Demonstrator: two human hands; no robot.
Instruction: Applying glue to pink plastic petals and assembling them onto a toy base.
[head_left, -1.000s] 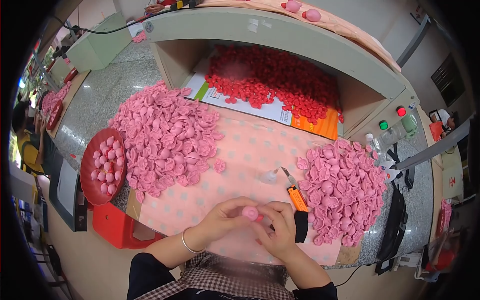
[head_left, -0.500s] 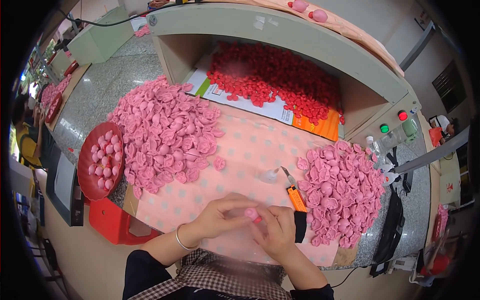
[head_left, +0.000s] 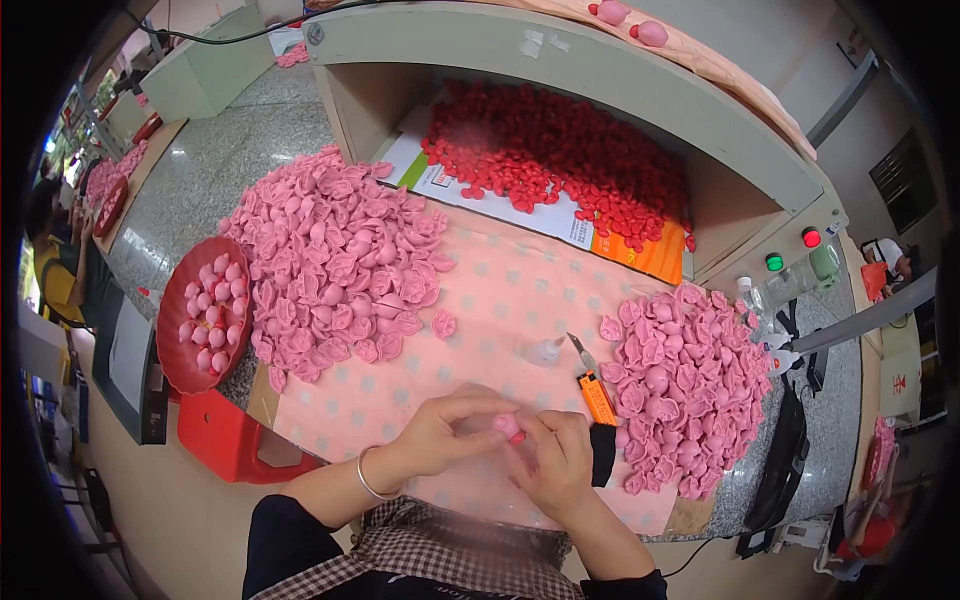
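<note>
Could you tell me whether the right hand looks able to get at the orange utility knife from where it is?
Probably yes: the orange utility knife lies just beyond the right hand with nothing between, though that hand is pinching a small pink piece.

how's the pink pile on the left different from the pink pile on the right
The left pink pile is broader and sits by the red tray; the right pink pile is smaller and sits beside the orange utility knife. The left hand and right hand work between them. Both lie on the dotted pink cloth.

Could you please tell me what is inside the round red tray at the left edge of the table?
The red tray holds a loose layer of small rounded pink pieces. Part of its red floor shows between them; whatever lies beneath the pieces is covered.
</note>
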